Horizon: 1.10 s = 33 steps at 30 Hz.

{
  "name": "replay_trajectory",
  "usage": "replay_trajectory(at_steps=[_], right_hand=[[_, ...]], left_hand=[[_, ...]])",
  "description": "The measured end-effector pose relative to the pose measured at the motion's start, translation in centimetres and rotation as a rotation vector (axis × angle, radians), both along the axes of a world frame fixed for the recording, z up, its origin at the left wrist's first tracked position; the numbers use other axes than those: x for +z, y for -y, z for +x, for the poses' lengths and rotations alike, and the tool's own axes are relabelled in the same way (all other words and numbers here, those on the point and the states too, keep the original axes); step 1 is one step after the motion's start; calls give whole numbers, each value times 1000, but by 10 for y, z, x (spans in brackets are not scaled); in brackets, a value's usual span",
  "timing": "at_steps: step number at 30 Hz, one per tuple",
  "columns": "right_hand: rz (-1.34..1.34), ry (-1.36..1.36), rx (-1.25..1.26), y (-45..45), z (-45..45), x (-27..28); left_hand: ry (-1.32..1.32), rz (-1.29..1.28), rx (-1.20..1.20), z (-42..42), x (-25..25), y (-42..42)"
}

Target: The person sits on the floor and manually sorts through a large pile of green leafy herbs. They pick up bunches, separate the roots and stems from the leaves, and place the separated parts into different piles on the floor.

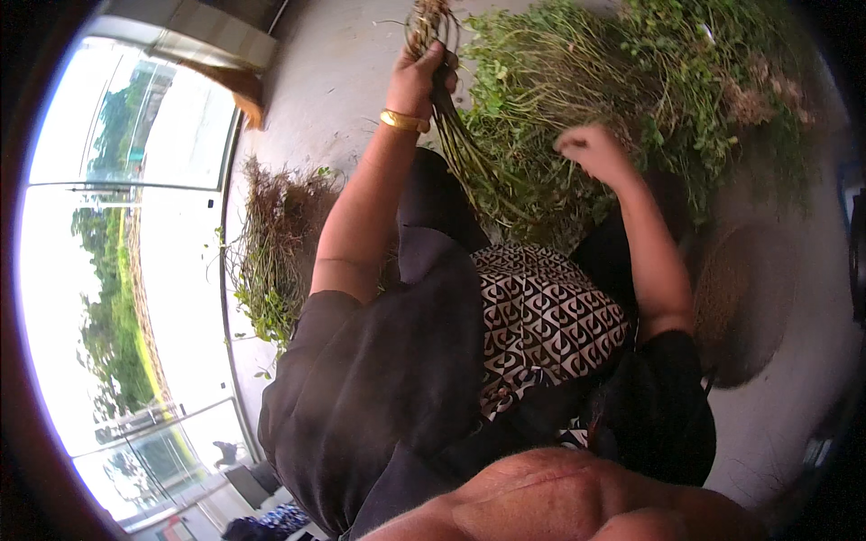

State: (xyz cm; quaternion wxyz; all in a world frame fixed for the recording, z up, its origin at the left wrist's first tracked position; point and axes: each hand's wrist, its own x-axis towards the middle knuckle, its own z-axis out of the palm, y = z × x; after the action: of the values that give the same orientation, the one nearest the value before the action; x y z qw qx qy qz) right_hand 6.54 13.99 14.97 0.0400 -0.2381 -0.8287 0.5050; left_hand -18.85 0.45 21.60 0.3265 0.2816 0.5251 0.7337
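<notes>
My left hand [426, 78], with a gold-coloured bracelet at the wrist, grips a bunch of long plant stems [463, 145]. The bunch's brown root end [429, 17] sticks up past my fist, and its stems trail down toward my lap. My right hand [595, 152] is blurred, its fingers curled, in front of a large heap of uprooted leafy green plants [541, 88]. Whether a thin stem lies between those fingers cannot be made out.
A second plant pile [281, 237], with brown roots and some green leaves, lies left of my left arm on the grey floor [338, 81]. Glass doors [183, 270] line the left side. A round brownish object [737, 304] is at my right.
</notes>
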Motion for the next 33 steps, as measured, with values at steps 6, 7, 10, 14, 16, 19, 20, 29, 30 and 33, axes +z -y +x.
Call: replay_trajectory(at_steps=[6, 7, 10, 14, 16, 19, 20, 29, 30, 33], right_hand=[[-432, -583, -753, -41, 147, -43], [-390, -564, -916, -61, 187, -48], [12, -320, -1355, -111, 308, -79], [277, 91, -1551, -121, 421, -162], [286, 318, -1491, -105, 444, -208], [241, 559, -1343, -76, 453, -259], [228, 613, -1292, -68, 451, -270], [267, 871, -935, -82, 420, -283], [279, 882, -916, -89, 418, -282], [324, 881, -867, -111, 418, -277]], left_hand=[[-390, 85, 162, -67, 20, 24], [-462, 74, 201, -75, 22, 27], [-598, 99, 274, -94, 25, 36], [-783, 66, 400, -107, 36, 39], [-1139, 65, 570, -102, 47, 39], [-1365, -35, 622, -88, 72, 50], [-1374, -39, 603, -84, 80, 55], [-1876, -111, 805, -148, 184, 169], [-1926, -163, 905, -151, 193, 189], [-2296, -393, 1148, -155, 211, 246]])
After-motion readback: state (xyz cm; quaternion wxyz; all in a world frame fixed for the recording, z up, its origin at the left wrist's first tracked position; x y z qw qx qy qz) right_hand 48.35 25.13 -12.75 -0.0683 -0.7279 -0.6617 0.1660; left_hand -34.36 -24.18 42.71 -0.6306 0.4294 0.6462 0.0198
